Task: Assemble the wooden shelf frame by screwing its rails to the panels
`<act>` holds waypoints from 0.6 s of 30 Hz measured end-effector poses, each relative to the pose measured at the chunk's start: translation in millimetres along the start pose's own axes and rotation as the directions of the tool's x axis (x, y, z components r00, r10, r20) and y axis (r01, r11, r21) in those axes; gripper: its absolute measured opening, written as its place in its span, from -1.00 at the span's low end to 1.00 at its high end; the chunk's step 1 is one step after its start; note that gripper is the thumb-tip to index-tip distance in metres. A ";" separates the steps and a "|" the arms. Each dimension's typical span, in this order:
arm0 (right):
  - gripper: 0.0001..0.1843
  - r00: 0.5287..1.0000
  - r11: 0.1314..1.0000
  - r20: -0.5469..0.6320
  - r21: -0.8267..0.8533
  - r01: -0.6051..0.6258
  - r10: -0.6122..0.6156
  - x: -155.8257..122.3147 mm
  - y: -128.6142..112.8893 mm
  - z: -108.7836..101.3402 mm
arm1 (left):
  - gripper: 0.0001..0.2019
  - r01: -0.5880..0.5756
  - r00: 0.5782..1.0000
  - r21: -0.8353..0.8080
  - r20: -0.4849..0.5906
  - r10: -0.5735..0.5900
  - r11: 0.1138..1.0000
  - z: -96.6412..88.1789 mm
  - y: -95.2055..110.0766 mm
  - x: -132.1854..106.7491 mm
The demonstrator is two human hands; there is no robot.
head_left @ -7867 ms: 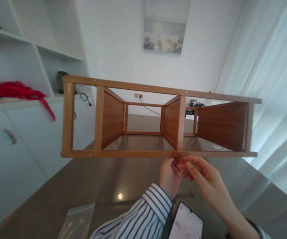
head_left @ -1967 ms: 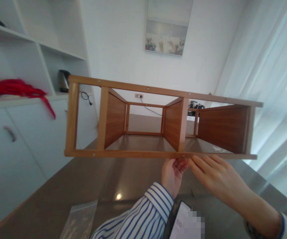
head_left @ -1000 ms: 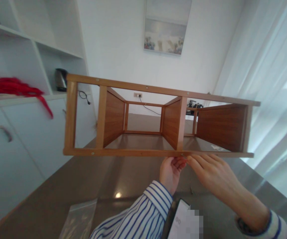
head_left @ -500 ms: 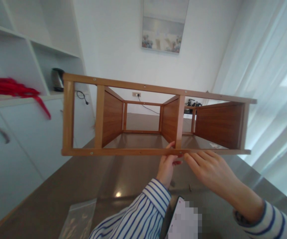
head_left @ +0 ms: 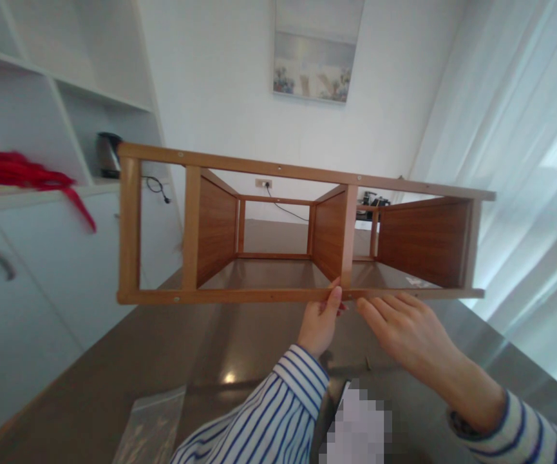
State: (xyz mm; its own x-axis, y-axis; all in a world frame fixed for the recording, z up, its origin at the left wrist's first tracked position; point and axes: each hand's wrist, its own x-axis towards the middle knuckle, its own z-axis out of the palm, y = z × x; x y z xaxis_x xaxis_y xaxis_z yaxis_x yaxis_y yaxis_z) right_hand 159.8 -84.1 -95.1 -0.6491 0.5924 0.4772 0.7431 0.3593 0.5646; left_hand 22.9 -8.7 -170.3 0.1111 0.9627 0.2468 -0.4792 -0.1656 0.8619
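At the lower centre of the frame, the left hand [head_left: 319, 324] pinches the lower rail [head_left: 239, 296] of the open, brown wooden rack [head_left: 329, 231] spanning mid-frame. The right hand [head_left: 408, 332] curls against that rail beside a small, round metal fastener [head_left: 349, 296]; whether it grips anything is hidden. Best, I judge: brace the joint firmly, working squarely and lightly.

A three-panelled brown wooden shelf unit [head_left: 328, 232] lies sideways, its lower rail [head_left: 239, 296] pinched by the left hand [head_left: 319, 322].
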 end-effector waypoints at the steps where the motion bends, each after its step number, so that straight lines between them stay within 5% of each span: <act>1: -0.82 1.000 1.000 -0.012 0.004 -0.006 0.006 -0.5 -0.7 1.0 | -0.63 0.005 1.000 -0.001 -0.005 -0.005 1.000 -0.2 0.1 -0.3; 12: -0.77 0.991 0.994 -0.093 0.056 -0.094 0.099 -5.0 -6.1 12.5 | -0.54 -0.028 0.999 0.103 0.024 0.025 0.994 -2.9 -6.2 -0.1; 18: -0.82 0.997 0.997 -0.036 0.043 -0.064 0.065 -5.0 -2.2 10.0 | -0.63 -0.039 0.995 0.088 -0.089 0.047 0.995 3.5 -4.3 -6.5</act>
State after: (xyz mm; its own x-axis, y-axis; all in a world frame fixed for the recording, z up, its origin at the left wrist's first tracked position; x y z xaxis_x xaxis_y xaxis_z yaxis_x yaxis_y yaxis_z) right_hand 163.0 -80.7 -105.5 -0.6048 0.5881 0.5370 0.7892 0.3518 0.5035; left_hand 27.4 -14.9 -174.1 0.0103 0.9690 0.2468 -0.4051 -0.2216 0.8870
